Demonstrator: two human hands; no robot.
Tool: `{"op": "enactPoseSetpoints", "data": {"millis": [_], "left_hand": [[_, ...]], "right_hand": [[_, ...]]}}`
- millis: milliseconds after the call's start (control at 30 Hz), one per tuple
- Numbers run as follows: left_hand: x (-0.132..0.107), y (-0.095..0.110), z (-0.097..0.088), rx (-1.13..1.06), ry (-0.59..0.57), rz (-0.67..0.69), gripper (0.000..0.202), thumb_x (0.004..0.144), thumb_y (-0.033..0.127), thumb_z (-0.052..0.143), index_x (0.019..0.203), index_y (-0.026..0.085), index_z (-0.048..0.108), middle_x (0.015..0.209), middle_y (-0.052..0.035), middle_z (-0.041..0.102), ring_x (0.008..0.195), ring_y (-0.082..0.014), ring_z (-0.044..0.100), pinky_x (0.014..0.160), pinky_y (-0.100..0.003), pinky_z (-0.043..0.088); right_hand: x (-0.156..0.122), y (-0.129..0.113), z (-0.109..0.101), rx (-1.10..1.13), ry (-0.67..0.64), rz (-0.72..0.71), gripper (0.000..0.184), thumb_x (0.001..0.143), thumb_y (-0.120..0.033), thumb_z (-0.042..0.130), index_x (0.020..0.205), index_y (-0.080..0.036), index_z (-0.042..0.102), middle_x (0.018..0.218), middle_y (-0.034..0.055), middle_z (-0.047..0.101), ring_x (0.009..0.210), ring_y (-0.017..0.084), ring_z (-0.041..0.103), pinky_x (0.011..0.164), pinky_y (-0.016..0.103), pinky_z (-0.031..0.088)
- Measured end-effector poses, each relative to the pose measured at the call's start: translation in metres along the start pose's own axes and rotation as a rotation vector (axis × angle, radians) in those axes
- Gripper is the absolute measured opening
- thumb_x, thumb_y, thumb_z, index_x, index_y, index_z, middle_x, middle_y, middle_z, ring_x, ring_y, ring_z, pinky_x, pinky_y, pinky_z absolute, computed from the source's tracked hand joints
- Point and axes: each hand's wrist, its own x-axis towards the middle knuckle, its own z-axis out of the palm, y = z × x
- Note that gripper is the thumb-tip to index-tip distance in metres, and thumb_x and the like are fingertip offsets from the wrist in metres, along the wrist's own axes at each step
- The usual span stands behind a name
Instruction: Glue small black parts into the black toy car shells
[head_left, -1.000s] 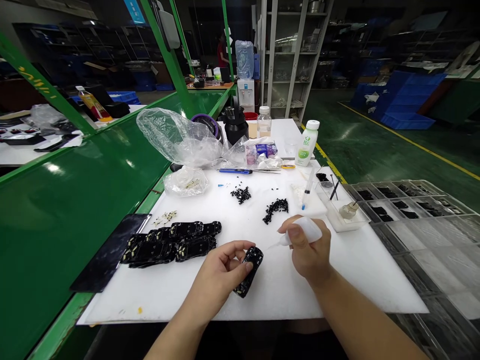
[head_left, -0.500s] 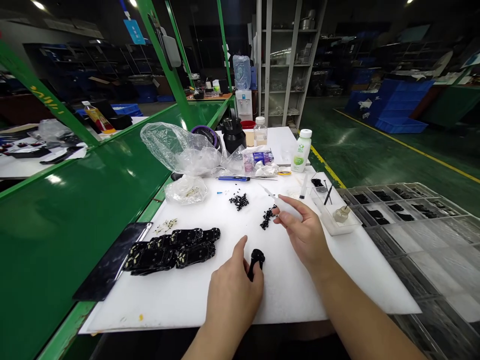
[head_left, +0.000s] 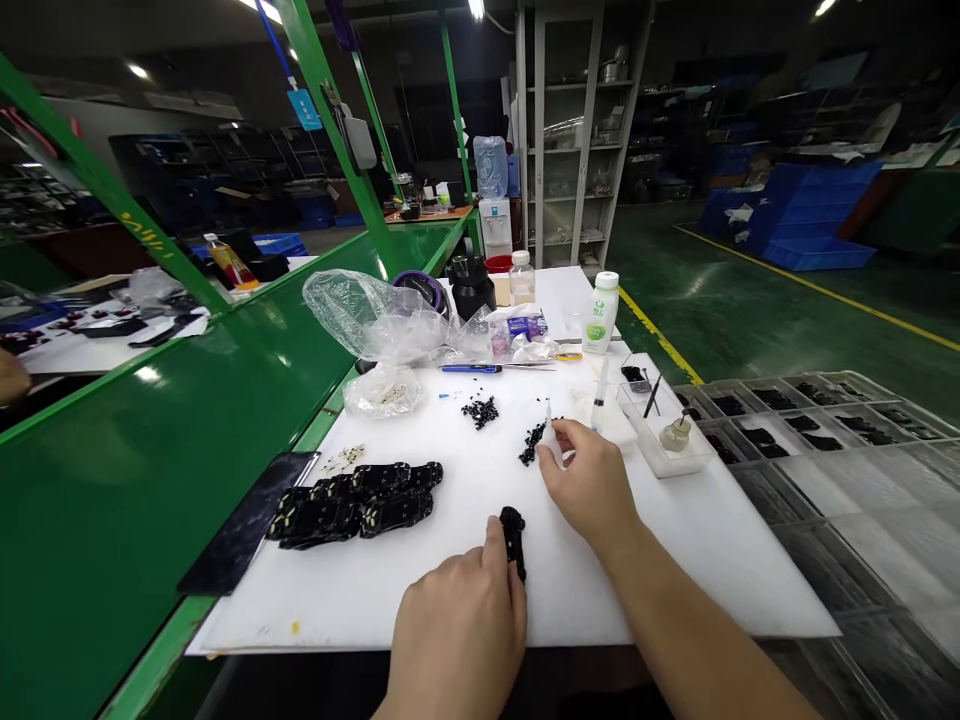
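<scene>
My left hand is closed on a small black plastic part at the front of the white work board, its index finger along the part's left side. In my right hand is a small white squeeze bottle with a thin tip, mostly covered by the fingers. Its tip points up and away, beside a pile of tiny black pieces. A second pile of black pieces lies farther left. Several black car-shaped parts are stacked at the left, near some pale small pieces.
At the right stand a clear tray with a small jar and a syringe. A white bottle, plastic bags and a blue pen-like tool line the back. A compartmented tray lies beyond the right edge.
My right hand has turned and drawn the squeeze bottle slightly left and down, so its tip now points upward. My left hand has shifted slightly down, index finger now against the black part. The view has tilted.
</scene>
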Motion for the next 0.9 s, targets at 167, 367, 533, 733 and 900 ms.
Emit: {"op": "enactPoseSetpoints", "data": {"millis": [167, 367, 533, 733, 900], "left_hand": [[-0.004, -0.004, 0.000, -0.039, -0.014, 0.018, 0.045, 0.090, 0.024, 0.042, 0.132, 0.016, 0.058, 0.076, -0.0119, 0.074, 0.067, -0.0285, 0.069, 0.053, -0.031, 0.036], [0.008, -0.005, -0.010, -0.133, 0.021, 0.119, 0.040, 0.091, 0.024, 0.042, 0.127, 0.020, 0.060, 0.081, -0.0080, 0.074, 0.068, -0.0269, 0.069, 0.059, -0.034, 0.042], [0.096, -0.016, -0.016, -0.107, 0.122, 0.246, 0.033, 0.092, 0.014, 0.039, 0.107, 0.016, 0.069, 0.105, -0.0132, 0.066, 0.091, -0.0266, 0.065, 0.072, -0.034, 0.046], [0.171, -0.021, -0.001, -0.117, 0.018, 0.384, 0.019, 0.088, 0.015, 0.055, 0.098, 0.017, 0.071, 0.099, -0.0086, 0.067, 0.090, -0.0211, 0.065, 0.078, -0.032, 0.050], [0.181, -0.021, 0.003, -0.125, -0.038, 0.476, 0.018, 0.093, 0.031, 0.058, 0.096, 0.015, 0.066, 0.098, -0.0045, 0.068, 0.090, -0.0178, 0.064, 0.081, -0.038, 0.053]], "right_hand": [[-0.002, -0.003, -0.003, -0.156, -0.028, 0.024, 0.010, 0.079, -0.019, 0.057, 0.088, -0.020, 0.060, 0.082, 0.0028, 0.064, 0.074, 0.020, 0.058, 0.066, 0.032, 0.040], [-0.004, -0.005, -0.004, -0.224, -0.016, 0.028, 0.011, 0.079, -0.018, 0.057, 0.089, -0.020, 0.057, 0.088, 0.0041, 0.062, 0.085, 0.023, 0.057, 0.069, 0.033, 0.038], [-0.005, -0.004, -0.002, -0.181, 0.042, -0.006, 0.017, 0.078, -0.020, 0.061, 0.094, -0.019, 0.057, 0.090, 0.0050, 0.059, 0.085, 0.024, 0.057, 0.070, 0.034, 0.041], [-0.005, -0.006, -0.008, 0.002, 0.256, -0.157, 0.028, 0.080, -0.028, 0.063, 0.104, -0.018, 0.054, 0.095, 0.0066, 0.051, 0.084, 0.022, 0.055, 0.068, 0.035, 0.046], [-0.009, -0.008, -0.012, 0.160, 0.411, -0.394, 0.008, 0.084, -0.016, 0.050, 0.091, -0.020, 0.052, 0.083, 0.0022, 0.044, 0.072, 0.017, 0.048, 0.064, 0.032, 0.046]]}}
